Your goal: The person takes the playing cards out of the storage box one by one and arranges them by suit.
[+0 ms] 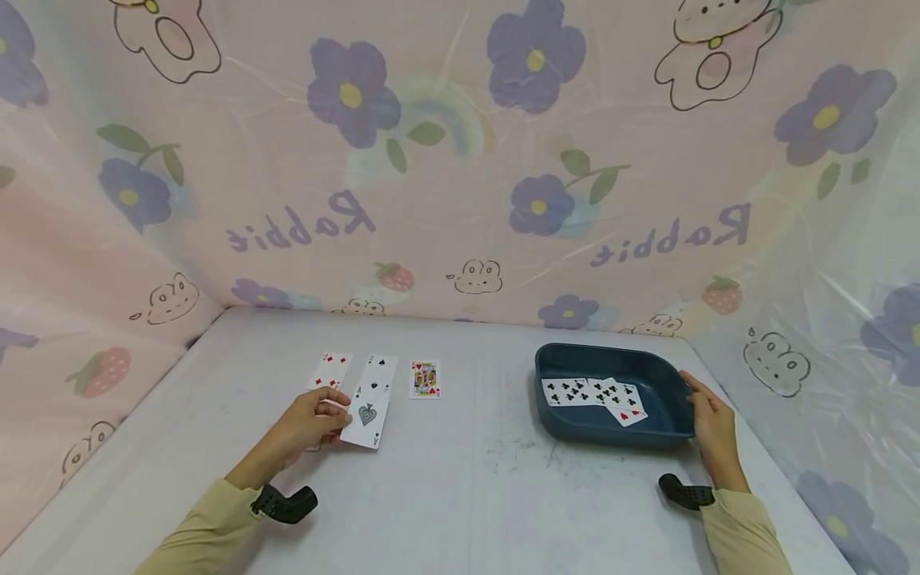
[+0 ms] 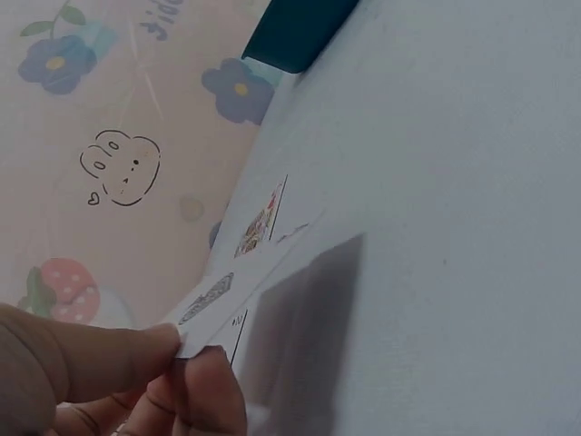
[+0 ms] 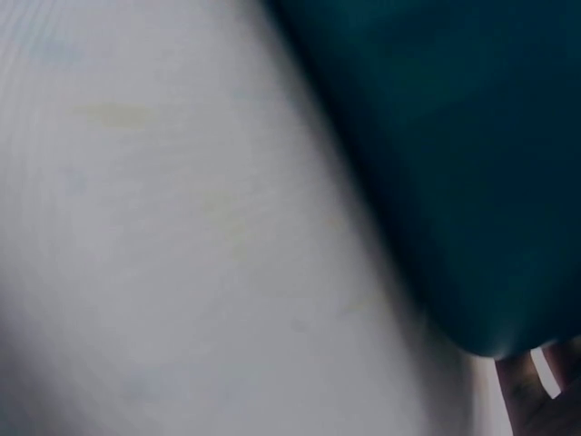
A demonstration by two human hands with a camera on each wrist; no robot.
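Note:
My left hand [image 1: 305,427] pinches an ace of spades [image 1: 367,415] between thumb and fingers, tilted above the table. In the left wrist view the thumb [image 2: 118,359] lies on the card's face. Beyond the ace is another spades card [image 1: 381,371], partly covered by it. A diamonds card [image 1: 329,370] lies just left, partly behind the hand. To the right is a face-up king [image 1: 425,379]. My right hand [image 1: 717,435] grips the right rim of a dark blue tray [image 1: 668,403]; in the right wrist view its fingers [image 3: 522,391] show at the tray's corner.
Several face-up cards [image 1: 575,392], mostly clubs, lie overlapping inside the tray, with a red hearts card [image 1: 629,417] partly under them. White cloth covers the table [image 1: 460,495]. A printed curtain [image 1: 446,200] stands along the back and both sides.

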